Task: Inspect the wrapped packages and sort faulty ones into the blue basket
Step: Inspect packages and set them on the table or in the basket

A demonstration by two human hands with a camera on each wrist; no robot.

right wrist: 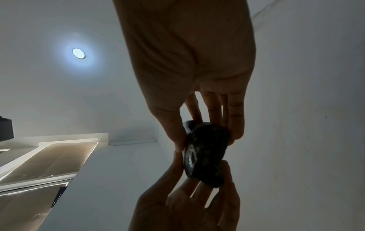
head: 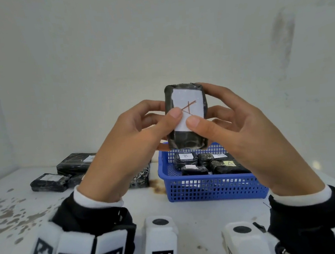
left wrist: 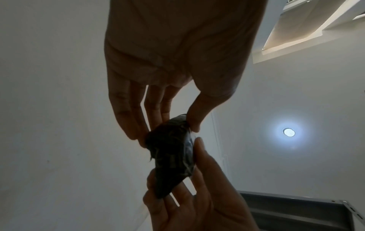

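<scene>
Nearest the head camera, at 6 o'clock, are the two wrists in black sleeves with white cuffs, carrying white wrist-mounted units printed with black square markers.

Above them, at frame centre, both hands hold one wrapped package upright in the air, above the far rim of the basket. The left hand pinches its left edge, thumb on the front face and fingers curled behind. The right hand pinches its right edge the same way, thumb pressed on the label's lower corner. In the left wrist view the package appears as a dark mass between thumb and fingers of both hands; the right wrist view shows the same package.

Package appearance: a rounded rectangular block in wrinkled, glossy black film. A white paper label covers the upper front face and bears a hand-drawn letter A in brown lines.

Below, at 5 o'clock, stands one blue basket of perforated plastic on the white stained table. At least four black wrapped packages lie inside it; one label reads B, one yellow label reads A.

At 8 o'clock, on the table left of the basket, lie at least three more black packages, partly hidden by the left hand.
</scene>
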